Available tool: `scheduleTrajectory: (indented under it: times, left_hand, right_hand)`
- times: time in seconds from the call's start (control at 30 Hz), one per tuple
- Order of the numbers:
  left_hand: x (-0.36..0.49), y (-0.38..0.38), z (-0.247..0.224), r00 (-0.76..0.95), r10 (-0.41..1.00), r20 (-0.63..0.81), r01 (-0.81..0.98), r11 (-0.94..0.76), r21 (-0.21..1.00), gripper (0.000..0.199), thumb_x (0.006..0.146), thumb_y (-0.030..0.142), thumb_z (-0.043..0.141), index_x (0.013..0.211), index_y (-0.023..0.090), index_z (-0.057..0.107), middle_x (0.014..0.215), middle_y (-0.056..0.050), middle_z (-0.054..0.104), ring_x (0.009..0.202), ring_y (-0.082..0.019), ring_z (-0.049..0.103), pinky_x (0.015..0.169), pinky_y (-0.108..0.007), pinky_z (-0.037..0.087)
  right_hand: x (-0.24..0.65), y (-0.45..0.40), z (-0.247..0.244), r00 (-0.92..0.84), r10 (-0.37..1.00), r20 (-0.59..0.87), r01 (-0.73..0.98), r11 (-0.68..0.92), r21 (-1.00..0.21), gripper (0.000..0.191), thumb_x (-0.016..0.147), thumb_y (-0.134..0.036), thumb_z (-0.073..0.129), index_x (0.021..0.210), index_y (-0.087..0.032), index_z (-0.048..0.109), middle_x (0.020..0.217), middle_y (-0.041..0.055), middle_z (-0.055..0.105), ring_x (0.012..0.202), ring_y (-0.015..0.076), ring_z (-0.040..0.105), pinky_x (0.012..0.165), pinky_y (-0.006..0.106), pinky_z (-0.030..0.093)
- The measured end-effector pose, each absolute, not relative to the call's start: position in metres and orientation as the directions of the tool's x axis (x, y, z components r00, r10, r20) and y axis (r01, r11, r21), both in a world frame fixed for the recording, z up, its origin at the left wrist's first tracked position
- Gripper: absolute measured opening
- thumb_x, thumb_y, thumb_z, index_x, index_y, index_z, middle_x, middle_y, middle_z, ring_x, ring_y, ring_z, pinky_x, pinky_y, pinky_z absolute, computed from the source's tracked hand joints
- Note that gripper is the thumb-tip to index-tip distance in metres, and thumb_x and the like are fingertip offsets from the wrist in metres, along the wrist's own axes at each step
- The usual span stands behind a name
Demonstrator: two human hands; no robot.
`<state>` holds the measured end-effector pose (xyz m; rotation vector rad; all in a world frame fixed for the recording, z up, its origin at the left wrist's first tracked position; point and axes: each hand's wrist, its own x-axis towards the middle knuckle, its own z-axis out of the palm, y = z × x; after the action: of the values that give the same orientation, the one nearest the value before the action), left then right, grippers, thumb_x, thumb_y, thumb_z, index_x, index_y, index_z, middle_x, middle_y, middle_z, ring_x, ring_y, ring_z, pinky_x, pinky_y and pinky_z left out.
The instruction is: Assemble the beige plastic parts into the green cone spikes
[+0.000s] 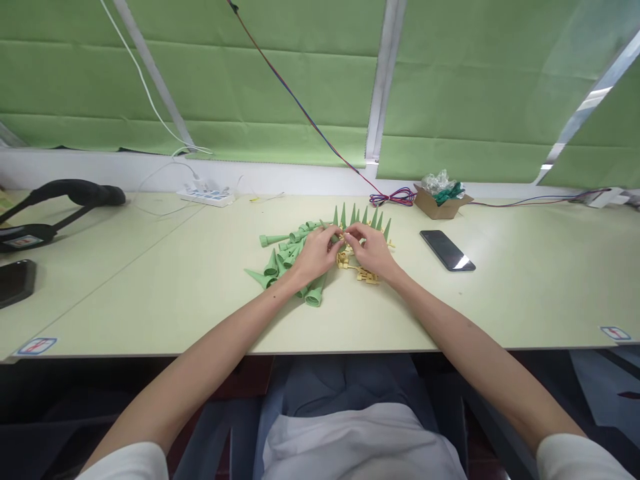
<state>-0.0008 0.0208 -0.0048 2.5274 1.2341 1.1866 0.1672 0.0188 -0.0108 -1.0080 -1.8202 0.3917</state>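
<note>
My left hand (320,252) and my right hand (369,248) meet over the middle of the table, fingertips close together. The left fingers are closed round a green cone that shows only in part between the hands. My right fingers are pinched beside it, on something too small to name. A pile of green cones (315,295) lies beside and under my left hand. Several green cones (365,215) stand upright in a row behind the hands. Small yellow pieces (367,275) lie in a cluster below my right hand.
A phone (447,251) lies to the right on the table (525,287). Behind it stands a cardboard box (440,205) with plastic wrap and green material. Coiled wires (395,197) and a power strip (206,195) are along the back. Black headphones (75,193) rest at the left.
</note>
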Motion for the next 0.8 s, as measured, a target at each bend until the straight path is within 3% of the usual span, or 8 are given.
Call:
scheduleTrajectory:
  times: [0.3,0.8]
  left_hand:
    - [-0.0008,0.0213,-0.0066,0.389,0.691,0.608,0.617,-0.686,0.385,0.013,0.091,0.019,0.057,0.101,0.018,0.065,0.077,-0.004,0.066,0.077,-0.020,0.059,0.076,-0.033,0.047]
    - [-0.0004,0.0211,-0.0057,0.393,0.695,0.602,0.571,-0.698,0.432,0.017,0.089,0.018,0.061,0.106,0.018,0.062,0.088,-0.004,0.069,0.073,-0.018,0.060,0.074,-0.033,0.050]
  right_hand:
    - [0.1680,0.0189,-0.0104,-0.148,0.809,0.569,0.495,0.558,-0.665,0.022,0.092,-0.034,0.053,0.077,-0.019,0.059,0.072,0.0028,0.063,0.067,0.0155,0.055,0.063,0.028,0.040]
    - [0.1672,0.0197,-0.0103,-0.127,0.814,0.567,0.574,0.526,-0.627,0.052,0.095,-0.049,0.047,0.055,-0.021,0.030,0.052,-0.0040,0.029,0.053,0.0104,0.028,0.055,0.029,0.024]
